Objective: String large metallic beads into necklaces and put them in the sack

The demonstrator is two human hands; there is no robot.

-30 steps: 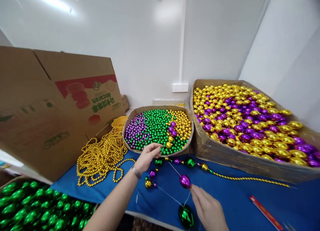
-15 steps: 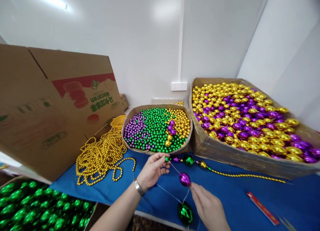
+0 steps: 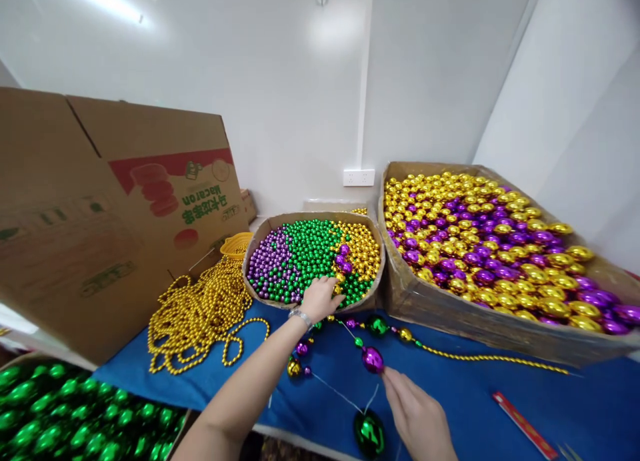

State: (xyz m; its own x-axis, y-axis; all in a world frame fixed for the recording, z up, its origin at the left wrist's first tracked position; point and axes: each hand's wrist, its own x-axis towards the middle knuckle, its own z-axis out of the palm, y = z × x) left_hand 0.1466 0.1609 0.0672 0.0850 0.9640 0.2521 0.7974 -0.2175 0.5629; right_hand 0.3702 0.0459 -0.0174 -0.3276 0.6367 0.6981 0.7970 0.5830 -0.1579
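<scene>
My left hand [image 3: 320,300] reaches over the near rim of a cardboard tub [image 3: 255,300] of small shiny beads. Its thumb and fingers are apart beside larger gold beads [image 3: 339,289], and nothing shows held in them. My right hand [image 3: 417,411] pinches a big purple bead [image 3: 373,360] at its lower end. A white cord runs up from that bead through a small green bead [image 3: 359,342]. Below, a large green bead [image 3: 370,433] hangs on the cord near the table edge. The strung beads, with a gold ball [image 3: 294,368], lie on the blue cloth [image 3: 450,388].
Gold bead strands [image 3: 200,314] heap at the left beside a yellow basket [image 3: 236,246] and a big carton [image 3: 60,234]. A deep box [image 3: 450,321] of gold and purple beads stands right. Large green beads [image 3: 90,414] fill a box lower left. A red packet [image 3: 525,424] lies right.
My left hand has moved from the cord up to the tub of beads. The small green bead it held now sits on the cord above the purple bead. My right hand has barely moved.
</scene>
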